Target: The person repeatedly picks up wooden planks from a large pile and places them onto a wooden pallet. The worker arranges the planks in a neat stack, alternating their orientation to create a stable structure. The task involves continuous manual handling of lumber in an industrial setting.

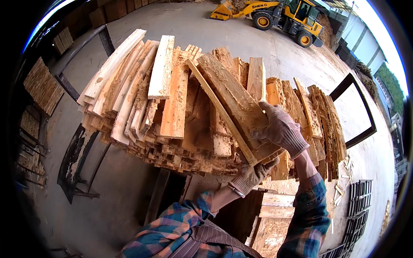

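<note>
A wide, sawdust-covered wooden board (234, 94) lies tilted across the top of a stack of cut planks. Along its left edge runs a narrow wooden strip (218, 109). My right hand (282, 129), in a dusty knit glove, grips the wide board by its right edge near the close end. At the near end of board and strip, my gloved left hand (250, 176) is closed around them from below; its fingers are partly hidden. Around them, many loose planks (172, 103) lie side by side, mostly pointing away from me. A pale, cleaner plank (162, 66) rests on top left of the middle.
A dark metal frame holds the stack, with a bent bar (361, 103) at right and another bar (71, 81) at left. More boards (275, 210) stand below, near my body. Black racks (360, 198) lie at right. A yellow wheel loader (279, 17) stands on the far concrete floor.
</note>
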The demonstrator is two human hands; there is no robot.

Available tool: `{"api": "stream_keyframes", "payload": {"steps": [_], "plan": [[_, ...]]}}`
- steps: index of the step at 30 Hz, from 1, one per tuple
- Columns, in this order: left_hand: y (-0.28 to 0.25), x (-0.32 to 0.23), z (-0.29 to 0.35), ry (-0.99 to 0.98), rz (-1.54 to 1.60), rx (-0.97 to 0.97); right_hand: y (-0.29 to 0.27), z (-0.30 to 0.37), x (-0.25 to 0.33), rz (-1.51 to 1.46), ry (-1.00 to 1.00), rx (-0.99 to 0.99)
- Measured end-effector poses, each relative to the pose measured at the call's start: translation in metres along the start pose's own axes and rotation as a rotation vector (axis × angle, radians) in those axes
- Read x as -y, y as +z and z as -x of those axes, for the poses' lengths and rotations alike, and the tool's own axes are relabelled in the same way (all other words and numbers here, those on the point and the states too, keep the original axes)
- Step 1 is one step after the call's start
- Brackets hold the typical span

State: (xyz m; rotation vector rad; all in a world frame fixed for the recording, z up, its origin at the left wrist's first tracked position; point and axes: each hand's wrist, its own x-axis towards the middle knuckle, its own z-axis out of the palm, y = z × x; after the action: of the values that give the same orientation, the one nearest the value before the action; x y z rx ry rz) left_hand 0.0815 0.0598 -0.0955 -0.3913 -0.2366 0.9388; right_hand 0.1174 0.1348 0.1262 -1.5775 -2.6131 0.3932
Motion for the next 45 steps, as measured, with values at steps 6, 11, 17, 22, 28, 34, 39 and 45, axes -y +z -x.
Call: {"api": "stream_keyframes", "payload": {"steps": [6,11,17,22,28,34,39,45], "plan": [[-0.087,0.007,0.001,-0.045,0.183,-0.027,0.082,0.032,-0.098,-1.216,0.047,0.248],[0.043,0.0,0.078,0.172,-0.529,-0.123,0.097,0.103,-0.094,-1.386,0.252,0.248],[0.001,-0.042,0.09,0.66,-1.193,-0.203,0.166,0.193,-0.06,-1.143,0.019,0.12],[-0.018,-0.021,0.102,0.567,-1.516,-0.327,0.145,0.137,-0.068,-1.265,0.223,0.166],[-0.034,-0.002,0.099,0.223,-1.528,-0.304,0.154,0.23,-0.068,-0.767,0.278,-0.333],[-0.062,0.157,0.044,-0.342,-1.948,0.299,0.137,0.403,-0.079,-0.584,0.698,-0.621],[-0.164,0.27,0.041,-0.506,-2.187,0.818,0.185,0.528,-0.103,-0.622,1.0,-0.775],[-0.365,0.241,0.054,-0.209,-2.622,0.838,0.366,0.604,-0.138,-0.291,1.009,-1.008]]}}
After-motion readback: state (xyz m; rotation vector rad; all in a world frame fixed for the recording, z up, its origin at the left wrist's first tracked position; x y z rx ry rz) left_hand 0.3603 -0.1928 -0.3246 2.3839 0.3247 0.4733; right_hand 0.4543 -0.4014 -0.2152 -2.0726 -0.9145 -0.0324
